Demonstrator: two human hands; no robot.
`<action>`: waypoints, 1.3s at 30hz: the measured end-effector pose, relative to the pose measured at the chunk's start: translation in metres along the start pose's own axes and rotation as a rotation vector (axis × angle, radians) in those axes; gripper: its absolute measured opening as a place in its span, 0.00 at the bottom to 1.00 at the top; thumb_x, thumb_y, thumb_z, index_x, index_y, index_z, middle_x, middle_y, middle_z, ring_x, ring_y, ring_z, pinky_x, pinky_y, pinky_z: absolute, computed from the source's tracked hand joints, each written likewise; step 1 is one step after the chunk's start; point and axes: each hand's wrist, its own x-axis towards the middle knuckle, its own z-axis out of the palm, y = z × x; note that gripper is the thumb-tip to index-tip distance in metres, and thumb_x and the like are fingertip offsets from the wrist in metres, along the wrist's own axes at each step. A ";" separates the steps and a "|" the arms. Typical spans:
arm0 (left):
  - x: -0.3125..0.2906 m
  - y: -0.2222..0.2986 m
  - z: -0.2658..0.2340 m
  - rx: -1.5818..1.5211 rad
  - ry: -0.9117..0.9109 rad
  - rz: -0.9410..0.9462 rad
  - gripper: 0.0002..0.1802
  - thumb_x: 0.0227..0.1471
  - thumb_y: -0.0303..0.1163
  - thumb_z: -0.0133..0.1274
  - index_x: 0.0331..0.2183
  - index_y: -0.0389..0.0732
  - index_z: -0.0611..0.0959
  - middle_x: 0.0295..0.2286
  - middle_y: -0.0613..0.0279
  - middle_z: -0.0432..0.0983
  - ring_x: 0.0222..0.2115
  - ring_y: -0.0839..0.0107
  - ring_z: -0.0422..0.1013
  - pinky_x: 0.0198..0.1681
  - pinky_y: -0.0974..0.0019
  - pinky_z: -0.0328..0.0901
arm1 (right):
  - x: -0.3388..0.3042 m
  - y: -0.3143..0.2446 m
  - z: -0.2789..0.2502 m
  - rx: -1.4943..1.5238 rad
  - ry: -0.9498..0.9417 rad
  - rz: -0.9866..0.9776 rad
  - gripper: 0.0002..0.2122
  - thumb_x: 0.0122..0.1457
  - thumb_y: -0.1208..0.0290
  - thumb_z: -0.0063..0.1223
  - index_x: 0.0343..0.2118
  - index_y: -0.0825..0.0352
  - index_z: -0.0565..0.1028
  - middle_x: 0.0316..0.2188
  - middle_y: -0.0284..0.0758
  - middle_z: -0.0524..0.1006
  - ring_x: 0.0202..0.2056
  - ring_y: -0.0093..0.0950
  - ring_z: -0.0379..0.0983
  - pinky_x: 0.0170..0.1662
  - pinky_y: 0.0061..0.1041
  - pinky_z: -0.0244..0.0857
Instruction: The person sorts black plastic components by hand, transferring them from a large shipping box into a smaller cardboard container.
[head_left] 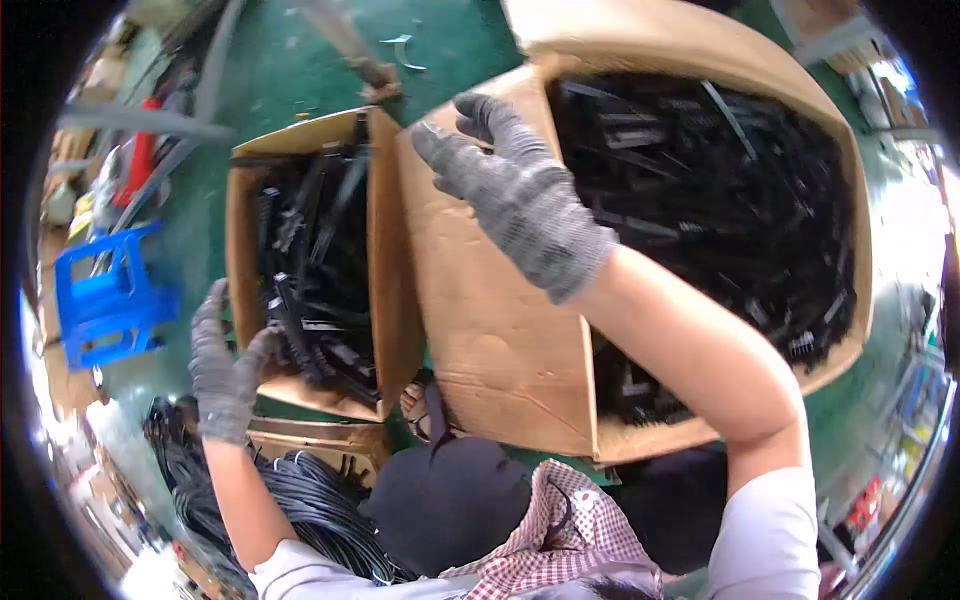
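My left hand [222,375], in a grey knit glove, is at the near left corner of a smaller cardboard box [392,250]. Its fingers point up along the outside while the thumb reaches over the edge, with a gap between them. Inside that box lies a heap of long black plastic-looking strips [315,230]. My right hand [520,195], gloved alike, is above the folded-out flap of a large cardboard box [500,350]. Thumb and fingers are apart with nothing between them. Many similar black pieces [710,200] fill the large box.
A blue plastic stool [115,295] stands on the green floor [290,60] to the left. Bundled black cables [300,500] lie close to my left forearm, beside another cardboard box [320,435]. A metal frame leg [345,45] rises beyond the smaller box.
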 end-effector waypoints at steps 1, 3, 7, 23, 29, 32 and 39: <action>0.004 0.018 0.001 -0.085 0.047 0.035 0.31 0.39 0.27 0.57 0.48 0.40 0.67 0.44 0.55 0.65 0.45 0.63 0.63 0.48 0.64 0.59 | -0.010 -0.008 -0.026 -0.179 -0.014 -0.162 0.21 0.50 0.61 0.55 0.42 0.71 0.67 0.27 0.36 0.72 0.31 0.25 0.69 0.35 0.21 0.65; 0.010 0.050 -0.001 -0.144 0.002 -0.006 0.26 0.41 0.25 0.55 0.46 0.39 0.70 0.42 0.57 0.67 0.42 0.68 0.65 0.45 0.69 0.61 | -0.025 -0.016 -0.080 -0.175 -0.065 -0.214 0.15 0.52 0.64 0.53 0.37 0.71 0.71 0.24 0.33 0.72 0.28 0.21 0.69 0.33 0.19 0.65; 0.023 0.125 0.032 -0.526 -0.029 0.312 0.17 0.42 0.18 0.51 0.39 0.40 0.75 0.36 0.59 0.69 0.34 0.72 0.68 0.37 0.74 0.63 | -0.075 -0.036 -0.186 -0.191 0.032 0.109 0.09 0.54 0.67 0.50 0.32 0.69 0.73 0.24 0.27 0.72 0.27 0.15 0.66 0.33 0.16 0.64; -0.002 0.360 0.233 0.477 -0.800 0.726 0.32 0.38 0.39 0.57 0.46 0.40 0.67 0.39 0.51 0.72 0.41 0.54 0.68 0.45 0.56 0.63 | -0.122 0.078 -0.292 -1.779 -0.654 0.050 0.12 0.46 0.71 0.48 0.36 0.62 0.73 0.37 0.32 0.74 0.47 0.32 0.64 0.44 0.29 0.61; -0.010 0.374 0.225 0.524 -0.933 0.553 0.25 0.40 0.30 0.53 0.44 0.39 0.69 0.43 0.55 0.69 0.46 0.54 0.64 0.46 0.53 0.62 | -0.097 0.086 -0.291 -1.734 -0.880 0.334 0.12 0.45 0.71 0.51 0.35 0.63 0.75 0.37 0.36 0.75 0.46 0.36 0.67 0.45 0.32 0.63; -0.015 0.370 0.230 0.506 -0.841 0.672 0.25 0.40 0.30 0.53 0.44 0.40 0.69 0.44 0.55 0.68 0.47 0.54 0.63 0.47 0.54 0.62 | -0.096 0.092 -0.291 -1.724 -0.855 0.341 0.12 0.45 0.71 0.51 0.35 0.63 0.76 0.38 0.37 0.75 0.46 0.36 0.67 0.45 0.32 0.63; -0.003 0.375 0.247 0.564 -0.910 0.616 0.16 0.38 0.31 0.53 0.34 0.41 0.79 0.38 0.52 0.73 0.41 0.54 0.69 0.42 0.57 0.65 | -0.103 0.094 -0.297 -1.793 -0.837 0.172 0.12 0.42 0.72 0.55 0.33 0.64 0.78 0.32 0.41 0.77 0.35 0.36 0.74 0.36 0.31 0.68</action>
